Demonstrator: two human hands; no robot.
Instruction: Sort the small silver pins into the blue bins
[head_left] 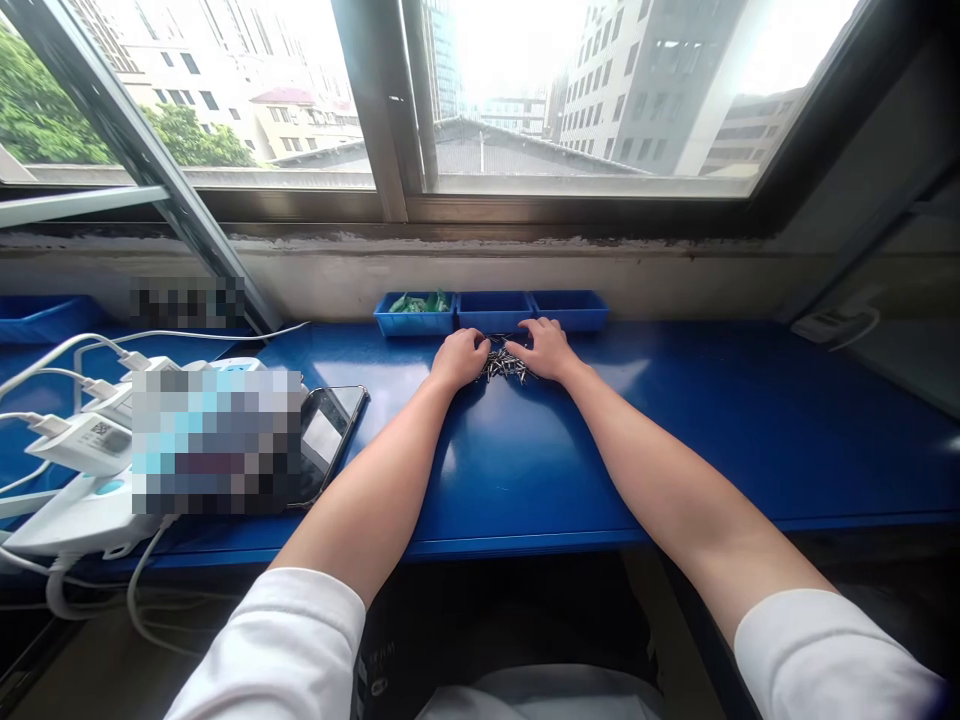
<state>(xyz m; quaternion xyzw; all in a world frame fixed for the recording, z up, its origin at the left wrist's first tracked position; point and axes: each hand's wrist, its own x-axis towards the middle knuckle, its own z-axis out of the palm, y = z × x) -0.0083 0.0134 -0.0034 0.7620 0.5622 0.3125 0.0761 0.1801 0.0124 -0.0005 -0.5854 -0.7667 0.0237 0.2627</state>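
Note:
A small heap of thin, dark metal pieces, like screws (506, 368), lies on the blue tabletop (525, 460) between my two hands. My left hand (460, 358) rests at the heap's left edge, its fingers loosely curved and partly hidden behind it. On the opposite side, my right hand (550, 350) is open, thumb and forefinger apart, with the thumb reaching to the heap. Neither hand visibly lifts a piece. Just behind the hands stand three joined blue bins: the left bin (415, 322) holds green-and-white packets, then come the middle bin (495, 300) and the right bin (570, 318).
On the left lie a white power strip (82, 510) with plugged chargers (86, 443) and cables, a blurred-out object (217, 440) and a phone (330, 430). A metal shelf post (202, 225) slants at the left. Another blue tray (49, 318) sits far left. A window is behind.

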